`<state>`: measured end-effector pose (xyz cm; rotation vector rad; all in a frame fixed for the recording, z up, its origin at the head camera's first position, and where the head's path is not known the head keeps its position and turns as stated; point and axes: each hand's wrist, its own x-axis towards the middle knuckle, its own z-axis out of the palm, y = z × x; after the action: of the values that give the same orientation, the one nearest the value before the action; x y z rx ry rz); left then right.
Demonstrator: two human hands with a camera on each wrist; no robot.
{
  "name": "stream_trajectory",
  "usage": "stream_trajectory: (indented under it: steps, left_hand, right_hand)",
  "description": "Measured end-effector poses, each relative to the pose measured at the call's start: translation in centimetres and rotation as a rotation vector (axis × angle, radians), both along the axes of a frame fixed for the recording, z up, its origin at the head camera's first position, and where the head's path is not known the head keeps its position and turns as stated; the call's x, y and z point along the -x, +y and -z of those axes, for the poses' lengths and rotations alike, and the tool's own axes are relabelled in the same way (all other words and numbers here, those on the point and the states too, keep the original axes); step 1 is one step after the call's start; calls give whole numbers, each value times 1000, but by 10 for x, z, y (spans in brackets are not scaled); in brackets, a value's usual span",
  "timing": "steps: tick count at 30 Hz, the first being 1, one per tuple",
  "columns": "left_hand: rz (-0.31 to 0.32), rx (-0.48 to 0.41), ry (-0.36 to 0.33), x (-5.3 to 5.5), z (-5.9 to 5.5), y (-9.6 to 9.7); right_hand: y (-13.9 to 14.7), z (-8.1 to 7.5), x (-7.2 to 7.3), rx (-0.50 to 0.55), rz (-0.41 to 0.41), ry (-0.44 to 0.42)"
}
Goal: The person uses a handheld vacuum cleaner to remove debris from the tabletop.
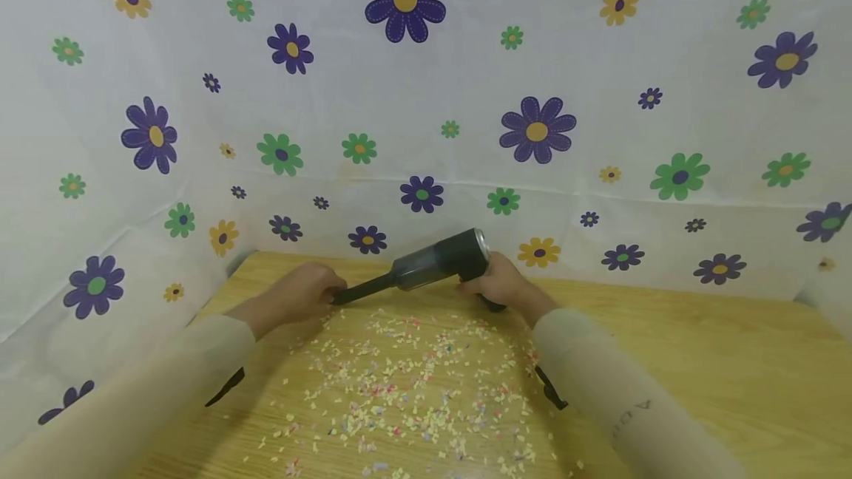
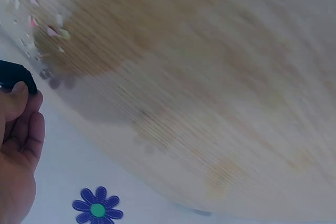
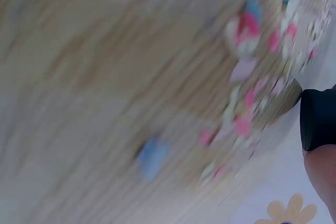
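A black handheld vacuum cleaner with a clear dust cup and a narrow nozzle is held above the far part of the wooden table. My right hand grips its handle. At the other end, my left hand pinches the tip of the nozzle; the left wrist view shows thumb and fingers on the dark tip. Scattered paper confetti in yellow, pink and blue lies below and in front of the vacuum. In the right wrist view, only the dark handle end and part of a finger show.
The wooden table runs to a white cloth printed with flowers, which stands at the back and sides. Dark straps hang beneath both forearms. Confetti covers the table's middle and reaches its near side.
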<state>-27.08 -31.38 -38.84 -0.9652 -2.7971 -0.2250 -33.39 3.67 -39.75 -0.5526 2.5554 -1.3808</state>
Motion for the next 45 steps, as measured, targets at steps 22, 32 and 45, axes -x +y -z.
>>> stream_trajectory:
  steps: [22, 32, 45]
  left_hand:
    - [28, -27, -22, -15, 3, -7]
    - [17, -38, -48, -20, 0, 0]
    - [34, -22, -42, -13, -2, 16]
  right_hand:
    - [-3, -1, -4, -70, -24, 33]
    - [4, 0, -3, -80, -17, 5]
    - [21, -2, -2, -45, -34, -23]
